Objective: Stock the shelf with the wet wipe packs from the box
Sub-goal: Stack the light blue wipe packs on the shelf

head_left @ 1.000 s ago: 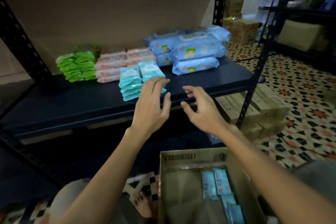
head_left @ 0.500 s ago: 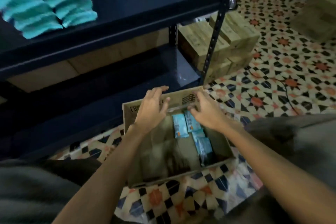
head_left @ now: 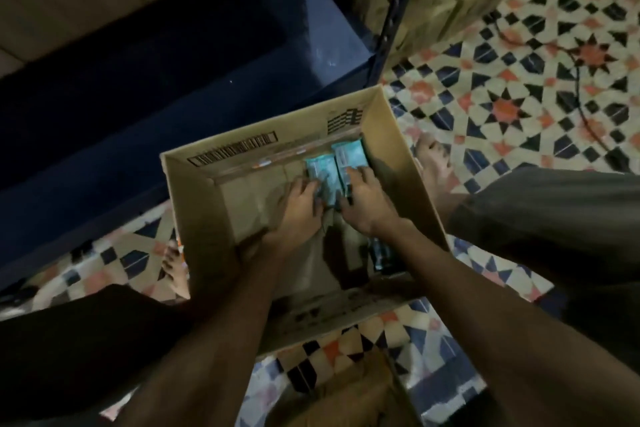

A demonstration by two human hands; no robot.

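Left hand: the left hand is down inside the box at centre frame, fingers curled against the near end of the teal packs; whether it truly grips them cannot be told.
Right hand: the right hand sits just right of it, fingers laid over the packs' right side; its grasp cannot be told either.
Packs: two teal wet wipe packs lie side by side near the box's far right corner.
Box: the cardboard box rests open on the patterned tiled floor.
Shelf: a dark shelf board fills the upper left, its upright post at upper centre.
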